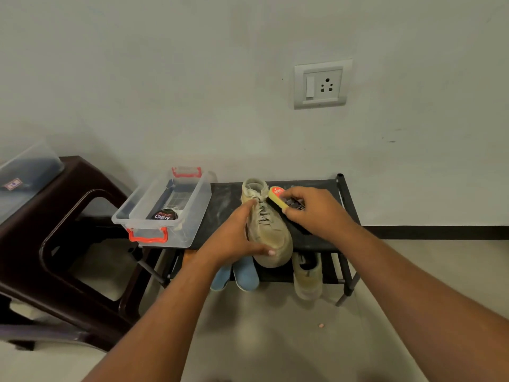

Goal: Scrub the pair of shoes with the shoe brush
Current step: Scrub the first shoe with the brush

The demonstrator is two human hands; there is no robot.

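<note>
A beige lace-up shoe (271,232) lies on the top shelf of a black shoe rack (327,241), toe toward me. My left hand (234,238) grips its left side, thumb near the toe. My right hand (314,210) holds a yellow shoe brush (276,196) with a red label, its bristles against the shoe's right side near the laces. The other beige shoe (308,277) stands on the lower shelf, below and to the right.
A clear plastic box (190,213) with red clips sits on the rack's left end and holds a Cherry polish tin (164,215). Blue shoes (245,275) sit on the lower shelf. A dark brown plastic stool (68,244) stands left. A wall socket (322,84) is above.
</note>
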